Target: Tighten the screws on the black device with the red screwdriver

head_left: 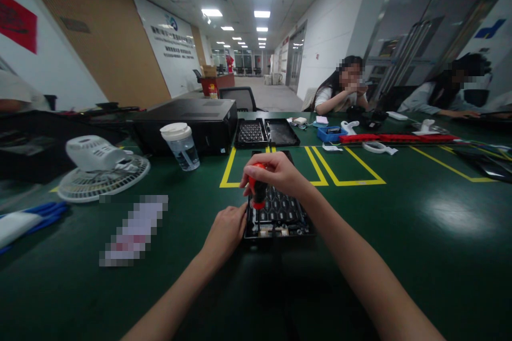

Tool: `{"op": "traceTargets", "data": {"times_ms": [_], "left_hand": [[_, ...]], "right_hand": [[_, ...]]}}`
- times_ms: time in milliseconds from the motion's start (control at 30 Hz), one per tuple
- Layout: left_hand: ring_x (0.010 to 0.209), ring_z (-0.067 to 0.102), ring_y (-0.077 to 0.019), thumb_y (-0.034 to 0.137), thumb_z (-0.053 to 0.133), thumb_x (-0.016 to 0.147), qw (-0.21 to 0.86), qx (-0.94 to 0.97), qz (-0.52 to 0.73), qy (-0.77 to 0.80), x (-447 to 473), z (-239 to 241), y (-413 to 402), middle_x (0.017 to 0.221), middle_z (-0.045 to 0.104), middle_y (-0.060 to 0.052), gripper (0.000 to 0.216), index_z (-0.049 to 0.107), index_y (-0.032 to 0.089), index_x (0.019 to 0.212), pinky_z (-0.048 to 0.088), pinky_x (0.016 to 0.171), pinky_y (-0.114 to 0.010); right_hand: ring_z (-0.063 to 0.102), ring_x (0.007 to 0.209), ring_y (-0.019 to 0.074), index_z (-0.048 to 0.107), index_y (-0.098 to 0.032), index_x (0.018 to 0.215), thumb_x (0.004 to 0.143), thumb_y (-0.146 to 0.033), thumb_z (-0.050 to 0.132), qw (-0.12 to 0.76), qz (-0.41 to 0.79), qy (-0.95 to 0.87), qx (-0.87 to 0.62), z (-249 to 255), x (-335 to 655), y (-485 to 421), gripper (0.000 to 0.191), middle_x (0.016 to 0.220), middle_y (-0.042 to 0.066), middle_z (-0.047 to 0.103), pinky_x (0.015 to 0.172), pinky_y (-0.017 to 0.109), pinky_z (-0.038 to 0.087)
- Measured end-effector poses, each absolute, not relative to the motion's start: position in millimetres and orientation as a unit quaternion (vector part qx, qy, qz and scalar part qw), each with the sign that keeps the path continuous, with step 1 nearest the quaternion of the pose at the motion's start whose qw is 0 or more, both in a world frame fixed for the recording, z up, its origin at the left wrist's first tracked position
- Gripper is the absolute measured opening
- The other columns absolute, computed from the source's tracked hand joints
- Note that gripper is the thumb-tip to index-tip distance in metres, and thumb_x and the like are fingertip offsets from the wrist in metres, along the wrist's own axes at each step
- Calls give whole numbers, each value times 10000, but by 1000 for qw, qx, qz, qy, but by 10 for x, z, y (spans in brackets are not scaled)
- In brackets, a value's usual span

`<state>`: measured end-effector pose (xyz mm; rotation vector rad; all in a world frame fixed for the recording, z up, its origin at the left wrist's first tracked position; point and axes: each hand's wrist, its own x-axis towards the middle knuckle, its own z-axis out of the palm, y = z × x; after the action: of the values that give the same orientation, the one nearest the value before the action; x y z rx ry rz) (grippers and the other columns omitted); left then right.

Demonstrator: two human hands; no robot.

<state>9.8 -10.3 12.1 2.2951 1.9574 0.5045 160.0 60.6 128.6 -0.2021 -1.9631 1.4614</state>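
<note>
My right hand (276, 170) is wrapped round the red and black handle of a screwdriver (258, 192), which stands upright. Its thin shaft points down into the near left corner of a black case (294, 228) filled with rows of dark hexagonal shapes. Pressed against the left side of that case is my left hand (229, 226), fingers partly hidden by the case's edge, so I cannot tell how firmly they hold it. The tip of the screwdriver is too small to make out. My right hand and forearm cover part of the case's far side.
Behind the case lies an opened black case (266, 133). To the left are a white fan (102, 165), a clear cup (182, 149) and a large black box (188, 120). A blue tray (331, 133) and red strip (392, 138) lie right. Two people sit across the table.
</note>
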Motion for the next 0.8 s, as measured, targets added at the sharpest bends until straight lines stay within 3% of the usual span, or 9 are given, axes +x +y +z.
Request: {"op": "traceTargets", "data": {"times_ms": [300, 533, 800], "left_hand": [[837, 561, -174, 225, 348, 888, 40, 748, 155, 645, 102, 118, -90, 921, 631, -68, 295, 526, 189, 1121, 410, 772, -300], [878, 559, -173, 243, 339, 893, 37, 746, 160, 646, 99, 110, -98, 975, 632, -75, 341, 492, 182, 1192, 408, 791, -295], [897, 557, -172, 251, 334, 895, 35, 745, 163, 646, 89, 76, -98, 1000, 629, -83, 364, 479, 172, 1219, 409, 809, -300]], "right_hand": [[568, 574, 82, 576, -127, 703, 831, -390, 471, 376, 371, -831, -176, 1337, 1622, 569, 310, 667, 21, 603, 560, 194, 427], [400, 503, 58, 564, -133, 594, 850, -380, 440, 404, 177, -866, -236, 1388, 1640, 548, 377, 527, -21, 494, 533, 203, 295], [363, 484, 54, 511, -142, 554, 856, -422, 424, 415, 111, -863, -266, 1377, 1633, 522, 421, 505, -36, 435, 541, 207, 276]]}}
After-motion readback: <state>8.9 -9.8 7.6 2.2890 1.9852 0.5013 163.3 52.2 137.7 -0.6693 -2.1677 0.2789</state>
